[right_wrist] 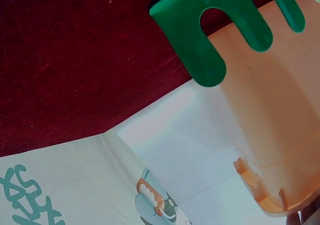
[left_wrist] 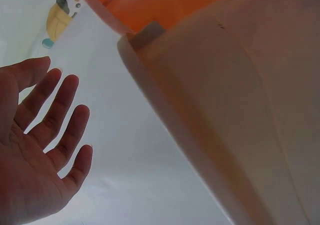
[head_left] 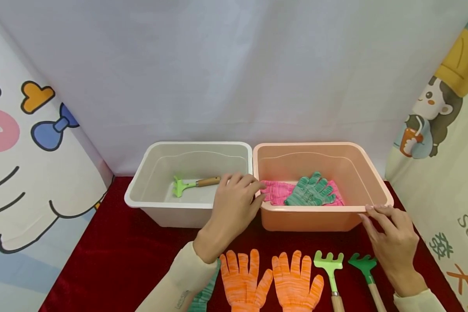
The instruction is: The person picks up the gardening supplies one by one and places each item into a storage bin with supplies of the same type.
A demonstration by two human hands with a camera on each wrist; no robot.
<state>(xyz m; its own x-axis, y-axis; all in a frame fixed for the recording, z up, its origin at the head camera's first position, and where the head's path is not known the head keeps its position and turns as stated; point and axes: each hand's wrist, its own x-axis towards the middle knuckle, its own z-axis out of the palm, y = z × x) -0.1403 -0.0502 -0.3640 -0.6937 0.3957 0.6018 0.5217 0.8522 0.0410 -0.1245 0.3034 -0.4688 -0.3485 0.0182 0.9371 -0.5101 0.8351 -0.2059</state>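
My left hand (head_left: pixel 235 199) hovers over the front of the white basin (head_left: pixel 148 204), near where it meets the orange basin (head_left: pixel 312 209). Its fingers are spread and loosely bent, with nothing in them, as the left wrist view shows. My right hand (head_left: pixel 395 236) grips the orange basin's front right rim, fingertips over the edge and thumb at the outer wall. A light green hand rake (head_left: pixel 183 186) with a wooden handle lies in the white basin. Inside the orange basin, a green glove (head_left: pixel 310 190) lies over pink gloves (head_left: pixel 277 190).
In front of the basins, two orange gloves (head_left: pixel 243 281) lie side by side on the red cloth (head_left: pixel 113 260). To their right are a light green rake (head_left: pixel 329 264) and a dark green rake (head_left: pixel 363 264). Another green glove (head_left: pixel 204 299) is partly under my left sleeve.
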